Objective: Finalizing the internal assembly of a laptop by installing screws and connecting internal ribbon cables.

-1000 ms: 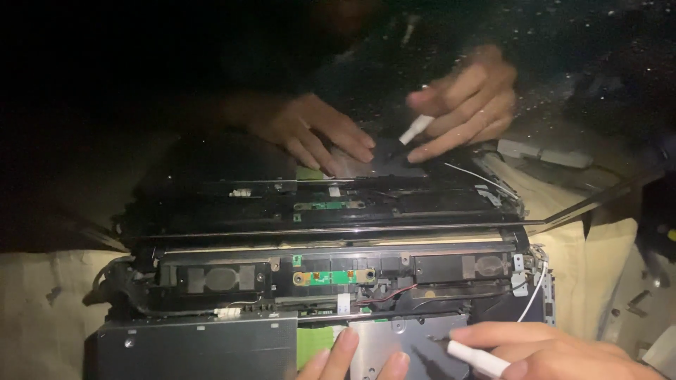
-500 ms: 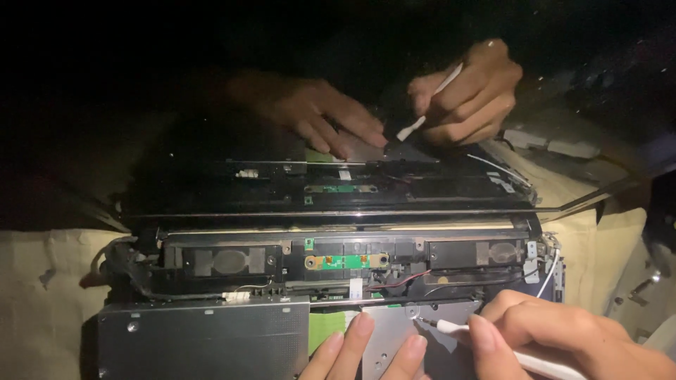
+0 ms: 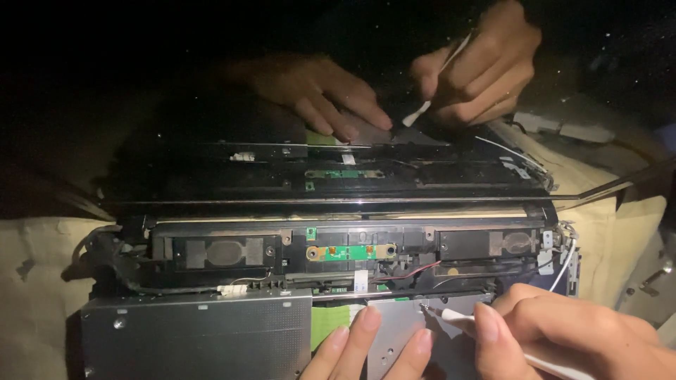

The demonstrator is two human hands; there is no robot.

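White screwdriver in rt hand, tip beside lt hand.

left hand is flat with three fingers spread and pressing down, right hand curled in a pen-style pinch, knuckles up.

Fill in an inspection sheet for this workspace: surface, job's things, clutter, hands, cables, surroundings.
Surface: beige cloth under the work.
Job's things: opened black laptop, small green circuit board exposed, grey metal plate in front; slim white tool.
Clutter: nothing seen.
Hands: left hand fingertips flat on the plate; right hand grips the tool, tip at a screw.
Cables: thin red wire; white cable by the right hinge.
Surroundings: dark; glossy black screen seems to mirror both hands.
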